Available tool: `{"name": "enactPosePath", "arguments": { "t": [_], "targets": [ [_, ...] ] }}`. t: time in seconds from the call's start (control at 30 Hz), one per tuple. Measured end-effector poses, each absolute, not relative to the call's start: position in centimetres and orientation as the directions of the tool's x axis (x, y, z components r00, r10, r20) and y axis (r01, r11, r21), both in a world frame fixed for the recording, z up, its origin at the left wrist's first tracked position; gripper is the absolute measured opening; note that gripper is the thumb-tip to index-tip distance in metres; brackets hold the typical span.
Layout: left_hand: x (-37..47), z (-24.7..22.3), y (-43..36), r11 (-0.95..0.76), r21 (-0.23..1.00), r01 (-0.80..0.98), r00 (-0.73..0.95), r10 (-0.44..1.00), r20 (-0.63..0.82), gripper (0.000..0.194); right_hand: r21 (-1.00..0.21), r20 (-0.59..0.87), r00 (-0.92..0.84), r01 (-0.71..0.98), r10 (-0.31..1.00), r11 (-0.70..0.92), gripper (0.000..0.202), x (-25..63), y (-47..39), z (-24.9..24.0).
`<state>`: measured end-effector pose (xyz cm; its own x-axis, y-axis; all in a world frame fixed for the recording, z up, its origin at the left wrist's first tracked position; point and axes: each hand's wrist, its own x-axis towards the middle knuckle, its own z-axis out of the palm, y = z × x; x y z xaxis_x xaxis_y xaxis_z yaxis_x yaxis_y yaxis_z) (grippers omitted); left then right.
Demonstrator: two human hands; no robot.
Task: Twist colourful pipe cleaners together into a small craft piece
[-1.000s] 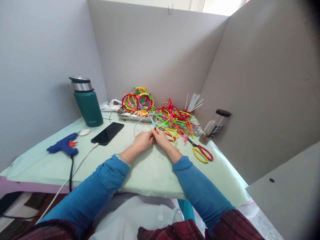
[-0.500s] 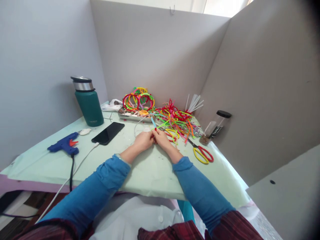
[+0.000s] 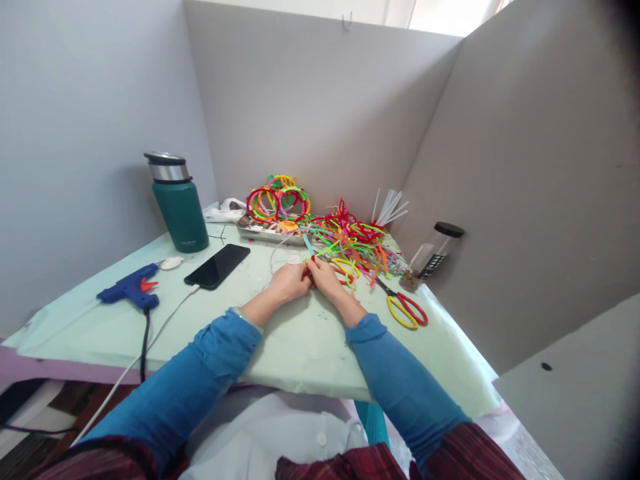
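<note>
Over the middle of the table, my left hand [image 3: 290, 282] and my right hand [image 3: 325, 277] meet, fingertips pressed together. Both are closed on a small red pipe cleaner [image 3: 313, 259], mostly hidden by the fingers. Just beyond the fingertips a light-blue strip [image 3: 308, 245] sticks up; I cannot tell whether it is held. A pair of scissors [image 3: 345, 269] with red and yellow handles lies right behind my right hand, partly covered. The heap of colourful pipe cleaners [image 3: 357, 240] spreads beyond it.
A metal tray [image 3: 265, 235] bears scraps and pipe-cleaner rings [image 3: 280, 200]. Left are a green bottle [image 3: 181, 217], a phone [image 3: 217, 267] and a blue glue gun [image 3: 131, 287] with its cord. Right lie more scissors [image 3: 407, 310], glue sticks [image 3: 390, 208] and a black-lidded jar [image 3: 433, 253].
The view has shifted very slightly. Both hands keep the same grip and place, with no other visible change.
</note>
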<state>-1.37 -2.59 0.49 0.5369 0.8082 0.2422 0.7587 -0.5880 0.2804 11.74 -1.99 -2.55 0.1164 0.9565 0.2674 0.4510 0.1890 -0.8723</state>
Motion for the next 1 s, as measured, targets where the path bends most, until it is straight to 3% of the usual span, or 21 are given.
{"name": "enactPosePath", "arguments": {
  "t": [1.0],
  "targets": [
    [-1.34, 0.8, -2.82, -0.579, 0.277, 0.767, 0.531, 0.815, 0.232, 0.026, -0.865, 0.276, 0.108, 0.461, 0.955, 0.198, 0.031, 11.77, -2.0, -2.5]
  ]
}}
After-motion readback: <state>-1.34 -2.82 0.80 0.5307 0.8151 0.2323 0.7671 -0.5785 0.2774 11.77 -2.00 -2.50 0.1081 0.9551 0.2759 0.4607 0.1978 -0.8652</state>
